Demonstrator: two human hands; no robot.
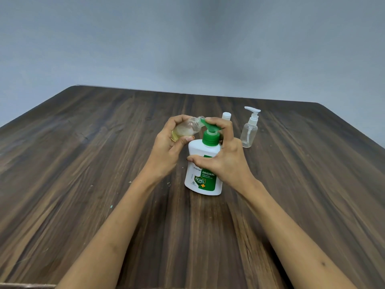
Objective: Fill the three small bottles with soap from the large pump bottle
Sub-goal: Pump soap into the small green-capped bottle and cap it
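A large white pump bottle [200,161] with a green pump head [210,130] and a green label stands upright mid-table. My right hand [225,155] grips it, fingers curled over the pump head and thumb across the body. My left hand [169,147] holds a small clear bottle [187,129], tilted on its side, its open mouth against the green spout; yellowish liquid lies inside it. A second small clear bottle [249,131] with a white pump top stands upright to the right. Only the white cap of a third small bottle [226,115] shows behind my right hand.
Everything stands on a dark wood-grain table [104,163] whose far edge meets a plain grey wall [187,38]. Its near edge runs along the bottom left of the view.
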